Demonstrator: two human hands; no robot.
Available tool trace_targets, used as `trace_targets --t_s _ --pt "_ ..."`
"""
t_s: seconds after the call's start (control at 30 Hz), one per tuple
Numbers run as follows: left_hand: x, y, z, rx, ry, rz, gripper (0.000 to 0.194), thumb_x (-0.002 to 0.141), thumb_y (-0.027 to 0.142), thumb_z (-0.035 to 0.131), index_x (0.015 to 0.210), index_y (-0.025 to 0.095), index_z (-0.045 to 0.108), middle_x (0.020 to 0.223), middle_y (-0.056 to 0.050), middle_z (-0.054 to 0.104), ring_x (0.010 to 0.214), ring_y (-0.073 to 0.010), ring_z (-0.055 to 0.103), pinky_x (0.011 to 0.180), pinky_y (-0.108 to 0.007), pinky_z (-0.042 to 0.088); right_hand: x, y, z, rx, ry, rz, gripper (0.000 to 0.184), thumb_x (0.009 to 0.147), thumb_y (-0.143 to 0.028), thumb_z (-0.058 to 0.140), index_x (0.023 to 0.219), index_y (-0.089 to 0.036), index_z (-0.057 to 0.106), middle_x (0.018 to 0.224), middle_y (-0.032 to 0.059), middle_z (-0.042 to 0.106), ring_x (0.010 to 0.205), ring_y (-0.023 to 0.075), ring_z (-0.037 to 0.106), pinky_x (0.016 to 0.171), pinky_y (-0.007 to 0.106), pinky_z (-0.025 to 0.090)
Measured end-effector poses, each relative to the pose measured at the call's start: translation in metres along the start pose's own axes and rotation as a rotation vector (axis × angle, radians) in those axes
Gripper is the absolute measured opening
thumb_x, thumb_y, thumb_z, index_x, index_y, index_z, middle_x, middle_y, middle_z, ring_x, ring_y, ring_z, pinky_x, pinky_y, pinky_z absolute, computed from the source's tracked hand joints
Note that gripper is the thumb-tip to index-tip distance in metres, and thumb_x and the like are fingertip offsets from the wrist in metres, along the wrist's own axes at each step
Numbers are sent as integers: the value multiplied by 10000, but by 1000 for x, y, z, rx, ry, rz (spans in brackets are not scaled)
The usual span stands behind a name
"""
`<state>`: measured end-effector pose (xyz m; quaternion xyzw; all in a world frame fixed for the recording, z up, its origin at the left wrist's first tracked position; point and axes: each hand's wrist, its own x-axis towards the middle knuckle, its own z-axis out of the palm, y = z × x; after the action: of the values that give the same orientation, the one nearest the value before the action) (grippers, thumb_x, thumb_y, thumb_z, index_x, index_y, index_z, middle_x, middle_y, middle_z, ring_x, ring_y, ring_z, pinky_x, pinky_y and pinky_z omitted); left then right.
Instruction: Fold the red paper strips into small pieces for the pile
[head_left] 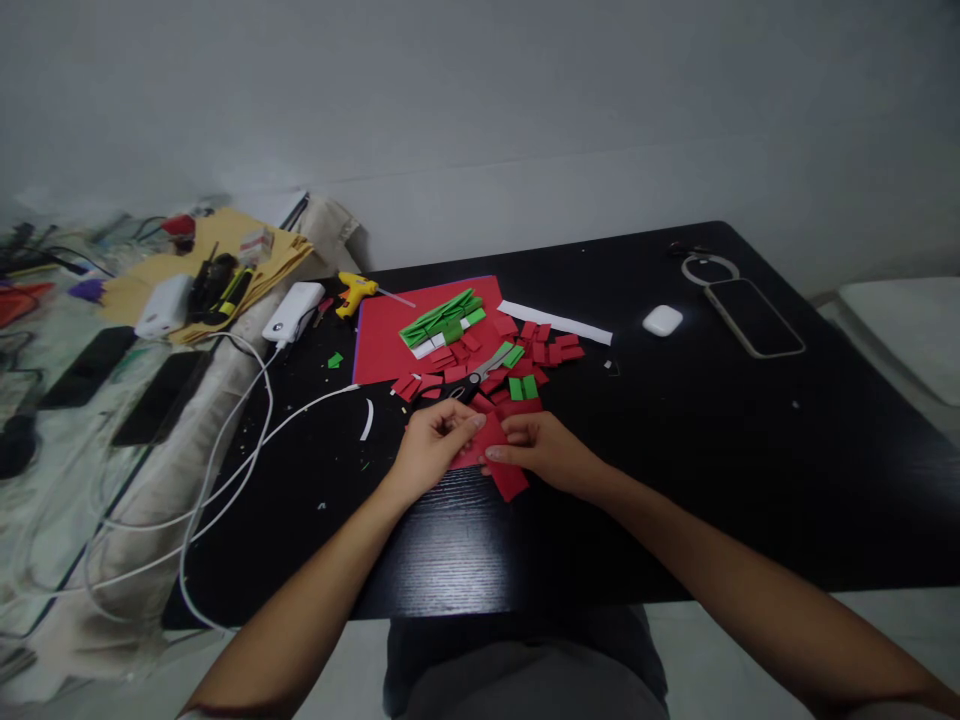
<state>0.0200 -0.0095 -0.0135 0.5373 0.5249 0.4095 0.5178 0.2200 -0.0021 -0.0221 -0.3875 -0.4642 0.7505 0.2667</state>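
A strip of red paper [507, 478] is pinched between my two hands near the front of the black table. My left hand [435, 440] grips its upper left side with thumb and fingers. From the right, my right hand [551, 450] holds the same strip, thumb on top. Just beyond my hands lie scissors [480, 376], partly hidden by my left hand and paper. Around them are many small folded red paper pieces [540, 350] and a few green ones, such as a green folded piece [523, 387]. Folded green strips [442, 318] rest on a red sheet [382, 340].
A yellow glue gun [355, 292] lies at the sheet's back left corner. White cables [262, 440] loop across the left side from a white power bank [294, 312]. A white strip [556, 323], an earbud case [663, 320] and a phone [754, 317] lie to the right.
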Motion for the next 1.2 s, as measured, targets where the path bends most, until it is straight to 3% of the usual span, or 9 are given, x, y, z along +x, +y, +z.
trace_targets --t_s 0.27,0.4,0.53,0.7,1.0,1.2 --pt "1 -2 1 -35 54 33 330 816 480 793 838 160 716 601 16 637 540 -104 579 548 -213 462 1 2 1 66 -55 62 437 607 -377 948 933 -137 782 862 74 808 775 218 764 792 352 591" --pt "-1 0 6 -125 35 34 384 849 530 749 965 170 682 700 4 662 611 -123 625 587 -241 523 0 -2 3 112 113 -38 447 600 -367 953 959 -163 779 955 71 811 864 238 768 877 387 590" --pt "-7 -4 12 -89 -95 13 337 882 483 738 942 165 644 746 -6 657 650 -114 625 610 -232 531 0 -6 1 214 280 -150 438 654 -345 933 1028 -198 760 1041 57 806 951 231 757 954 391 570" --pt "-10 -10 17 -27 -182 -17 303 877 441 745 910 159 637 726 -11 662 624 -121 623 590 -241 535 3 -4 1 283 323 -211 409 660 -328 934 1005 -213 749 1041 37 803 950 218 750 909 358 579" --pt "-4 -1 3 22 51 145 251 911 418 694 849 180 640 667 8 646 600 -121 619 605 -232 492 3 -17 -3 390 401 -172 332 642 -388 939 866 -214 766 909 12 787 774 176 724 806 330 601" --pt "-3 -1 1 24 148 175 234 932 403 677 863 186 624 682 24 633 590 -109 612 601 -221 470 6 -16 -6 362 448 -190 363 607 -443 952 775 -210 731 822 -9 753 695 154 696 759 315 602"
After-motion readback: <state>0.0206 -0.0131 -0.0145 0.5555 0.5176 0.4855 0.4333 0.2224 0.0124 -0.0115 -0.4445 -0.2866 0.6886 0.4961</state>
